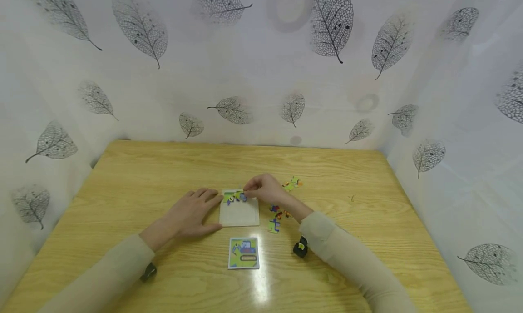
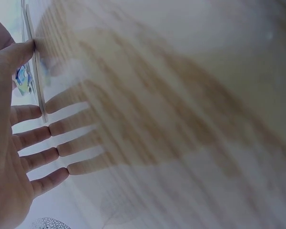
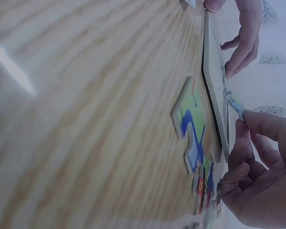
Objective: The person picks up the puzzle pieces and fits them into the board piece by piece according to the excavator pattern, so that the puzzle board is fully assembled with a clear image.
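A white puzzle tray [image 1: 239,216] lies mid-table, with several joined green pieces [image 1: 231,197] along its far edge. My right hand [image 1: 267,189] is over the tray's far right corner. In the right wrist view its thumb and finger pinch a puzzle piece [image 3: 236,106], tilted against the tray. My left hand [image 1: 194,215] rests flat on the table by the tray's left side, fingers spread; thumb and index finger touch its edge. Nearer me lies a square picture card [image 1: 244,253] showing a blue excavator on green.
Loose puzzle pieces [image 1: 274,226] lie right of the tray, under and beside the right forearm. More pieces [image 1: 292,183] are scattered beyond the right wrist. A patterned leaf curtain [image 1: 253,77] hangs behind the wooden table [image 1: 175,167].
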`<state>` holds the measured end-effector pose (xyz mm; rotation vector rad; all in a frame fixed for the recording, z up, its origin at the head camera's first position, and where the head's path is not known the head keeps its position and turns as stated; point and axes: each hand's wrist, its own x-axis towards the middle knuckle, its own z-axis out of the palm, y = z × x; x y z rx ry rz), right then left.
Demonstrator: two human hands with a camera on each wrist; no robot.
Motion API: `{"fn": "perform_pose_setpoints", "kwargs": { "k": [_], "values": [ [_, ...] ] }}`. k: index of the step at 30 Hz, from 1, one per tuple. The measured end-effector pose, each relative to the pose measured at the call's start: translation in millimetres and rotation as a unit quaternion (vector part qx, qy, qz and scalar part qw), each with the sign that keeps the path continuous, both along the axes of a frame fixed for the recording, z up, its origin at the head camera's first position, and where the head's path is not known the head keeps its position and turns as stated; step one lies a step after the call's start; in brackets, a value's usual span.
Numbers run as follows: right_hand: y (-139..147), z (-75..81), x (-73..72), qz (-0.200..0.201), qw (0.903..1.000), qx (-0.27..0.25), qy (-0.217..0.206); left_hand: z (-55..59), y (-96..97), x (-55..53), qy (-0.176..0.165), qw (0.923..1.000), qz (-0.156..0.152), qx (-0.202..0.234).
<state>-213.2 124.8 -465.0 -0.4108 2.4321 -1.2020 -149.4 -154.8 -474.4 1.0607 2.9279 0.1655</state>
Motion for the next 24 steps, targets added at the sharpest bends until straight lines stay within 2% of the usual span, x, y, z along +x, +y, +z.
{"fn": "perform_pose_setpoints", "kwargs": {
  "k": [7,24],
  "values": [
    [-6.7,0.7,-1.8,-0.006,0.9999,0.012,-0.003,0.3,-0.1,-0.3,-0.006,1.0,0.003,-0.006],
    [-13.1,-2.4,-0.9,-0.004,0.9989,0.038,0.027,1.6,0.0,-0.5,-0.005,1.0,0.001,-0.006]
  ]
}}
